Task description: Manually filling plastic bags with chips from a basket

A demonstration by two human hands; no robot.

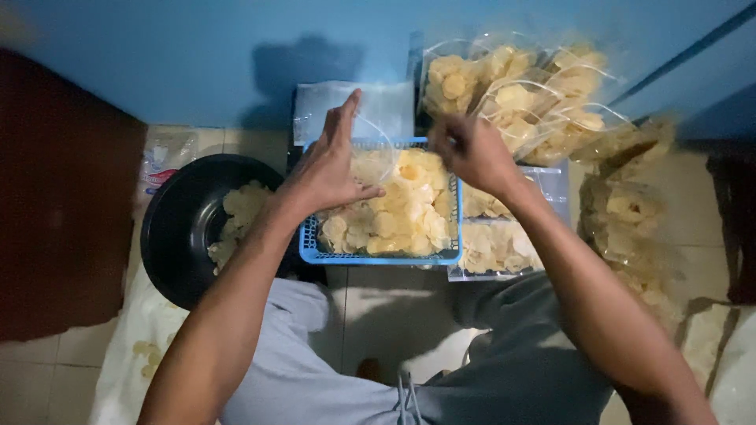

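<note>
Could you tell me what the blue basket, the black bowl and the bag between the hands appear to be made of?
The blue basket looks like moulded plastic: matte, with a grid of open slots in its wall. The black bowl seems smooth and faintly glossy, plastic or coated metal; I cannot tell which. The clear bag looks like thin transparent plastic film, with bright creases.

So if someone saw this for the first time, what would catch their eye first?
Probably the blue basket heaped with pale yellow chips, dead centre, with the left hand and right hand holding a clear plastic bag open above it. Next, the filled chip bags stacked against the blue wall at upper right, and the black bowl at left.
</note>
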